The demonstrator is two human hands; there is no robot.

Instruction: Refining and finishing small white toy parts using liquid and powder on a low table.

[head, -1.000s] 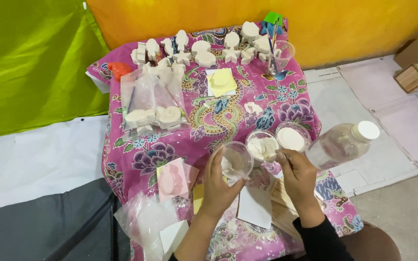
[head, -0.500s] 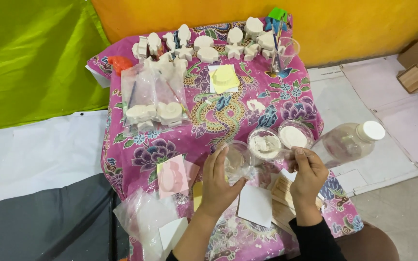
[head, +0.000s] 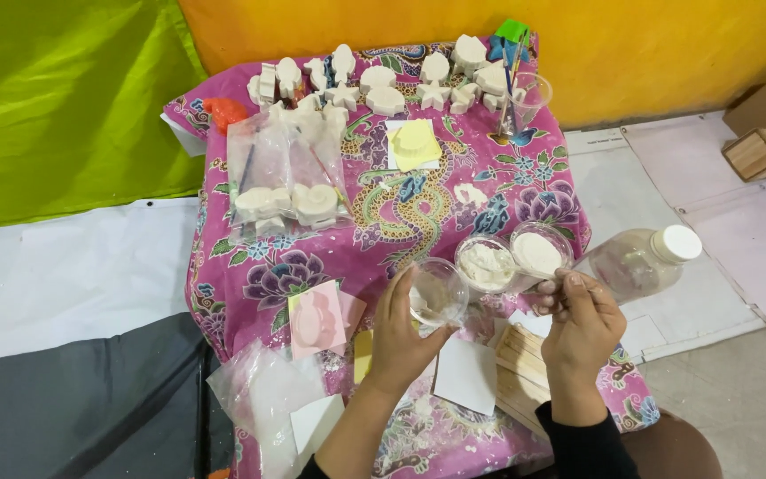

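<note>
Clear plastic, the cup [head: 437, 291] sits low in the frame's centre, tilted, with the left hand [head: 403, 334] wrapped round its side. It looks light and thin-walled, likely to buckle if squeezed, so the side hold suits it. The right hand [head: 582, 321] is curled shut; whether it pinches anything I cannot tell. Two powder cups [head: 513, 260] stand just beyond, on the floral tabletop [head: 418, 204].

This looks like a small craft stall or hobby corner for plaster casting. A low table [head: 250, 266] under a pink flowered cloth carries rows of white plaster figures [head: 383, 80], bagged casts [head: 285, 200], cups of white powder [head: 488, 263], and a pink mould [head: 312, 319], against green and yellow sheets.
</note>
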